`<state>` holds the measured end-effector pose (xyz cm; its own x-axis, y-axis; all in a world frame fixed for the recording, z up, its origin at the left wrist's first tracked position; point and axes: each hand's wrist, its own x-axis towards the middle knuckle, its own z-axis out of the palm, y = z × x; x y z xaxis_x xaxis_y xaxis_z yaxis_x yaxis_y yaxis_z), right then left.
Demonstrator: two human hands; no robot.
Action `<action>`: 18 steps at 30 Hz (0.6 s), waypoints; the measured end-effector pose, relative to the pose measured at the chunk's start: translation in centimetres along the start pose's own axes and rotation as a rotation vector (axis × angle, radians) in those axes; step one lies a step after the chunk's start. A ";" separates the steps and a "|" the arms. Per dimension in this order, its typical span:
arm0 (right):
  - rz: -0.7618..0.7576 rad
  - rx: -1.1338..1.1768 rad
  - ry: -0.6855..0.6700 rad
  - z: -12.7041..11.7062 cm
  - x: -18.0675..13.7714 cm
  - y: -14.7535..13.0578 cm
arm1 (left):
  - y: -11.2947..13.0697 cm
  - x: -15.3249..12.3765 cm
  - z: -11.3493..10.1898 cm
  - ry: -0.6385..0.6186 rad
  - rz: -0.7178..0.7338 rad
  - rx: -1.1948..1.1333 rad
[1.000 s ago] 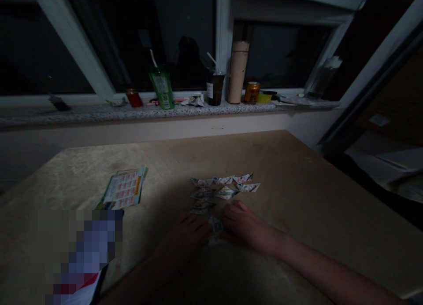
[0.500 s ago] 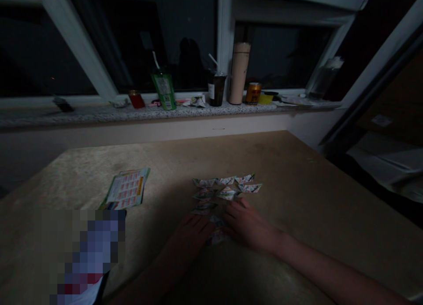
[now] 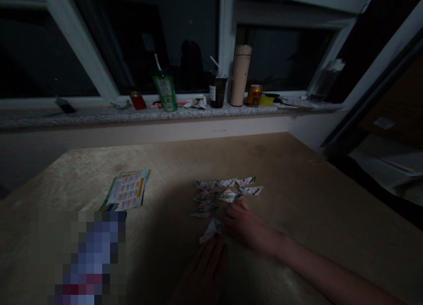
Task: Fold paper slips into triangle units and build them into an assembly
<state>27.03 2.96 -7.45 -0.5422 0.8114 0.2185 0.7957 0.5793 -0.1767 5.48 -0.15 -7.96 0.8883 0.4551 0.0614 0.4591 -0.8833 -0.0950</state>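
Observation:
A piece of folded paper (image 3: 212, 229), pale with a printed edge, lies low in the middle of the head view, between my hands. My left hand (image 3: 207, 263) comes from below, its fingers straight and close together on the paper's lower end. My right hand (image 3: 248, 226) is at the paper's right corner with its fingers bent in; the thumb and fingertips are partly hidden in shadow. Just beyond are several small printed paper boats in rough rows, among them a boat (image 3: 228, 195) near my right fingers and another boat (image 3: 203, 210) at the left.
Printed sheets (image 3: 127, 190) lie on the table (image 3: 172, 164) at the left, by a blurred-out object (image 3: 95, 252). Behind, the stone sill (image 3: 115, 115) bears a green cup (image 3: 165, 93), a dark cup (image 3: 218, 91), a tall flask (image 3: 240, 75) and a can (image 3: 254, 95).
The folded paper has turned and now shows a paler face, tilted up to the right. My left hand has moved down and right to its lower end. My right hand stays nearly still.

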 end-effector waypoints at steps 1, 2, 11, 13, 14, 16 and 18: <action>0.005 0.011 0.001 0.1 0.0 0.1 | 0.2 -0.2 0.2 -0.019 0.003 -0.003; 0.006 0.019 0.001 0.1 -0.1 0.2 | 0.2 -0.3 0.4 -0.035 0.004 -0.008; 0.000 0.073 0.023 0.9 -0.1 0.6 | -0.6 -0.2 0.0 -0.138 0.001 -0.078; -0.001 0.078 0.023 1.0 -0.1 0.6 | -0.8 0.0 -0.4 -0.186 0.007 -0.128; -0.002 0.080 0.023 0.9 0.0 0.6 | -0.8 0.0 -0.5 -0.201 -0.001 -0.149; 0.000 0.082 0.029 0.8 0.0 0.6 | -0.9 0.2 -0.7 -0.225 -0.025 -0.184; 0.006 0.082 0.026 0.6 0.0 0.5 | -1.0 0.3 -0.8 -0.254 -0.050 -0.206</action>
<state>27.26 3.26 -8.14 -0.5294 0.8131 0.2421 0.7734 0.5798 -0.2562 5.30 0.76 -7.04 0.8511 0.4891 -0.1908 0.5133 -0.8516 0.1065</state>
